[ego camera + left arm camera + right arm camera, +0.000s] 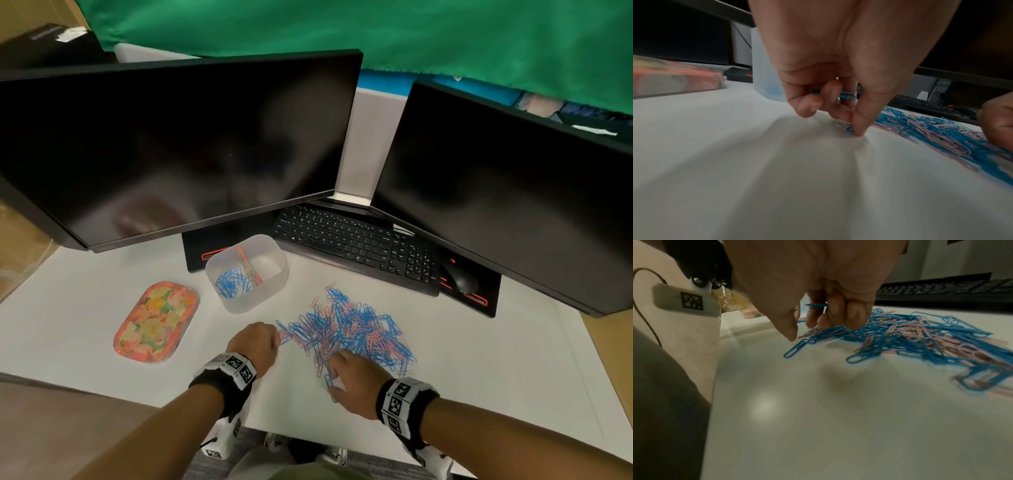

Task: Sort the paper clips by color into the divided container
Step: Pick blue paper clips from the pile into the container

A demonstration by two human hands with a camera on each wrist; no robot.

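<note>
A heap of blue and pink paper clips (352, 330) lies on the white desk. Behind it to the left stands a translucent divided container (247, 272); blue clips (231, 282) fill its left compartment. My left hand (258, 342) is at the heap's left edge. Its curled fingers hold blue clips (846, 96), while thumb and a finger pinch another blue clip (850, 129) on the desk. My right hand (349, 375) is at the heap's near edge with fingers curled round a blue clip (816, 305), fingertips (856, 321) touching the heap (920, 337).
A floral tray (156, 322) lies left of the container. A black keyboard (356, 245) and mouse (460, 279) sit behind the heap, under two dark monitors (178, 150). The desk's front edge runs just below my wrists.
</note>
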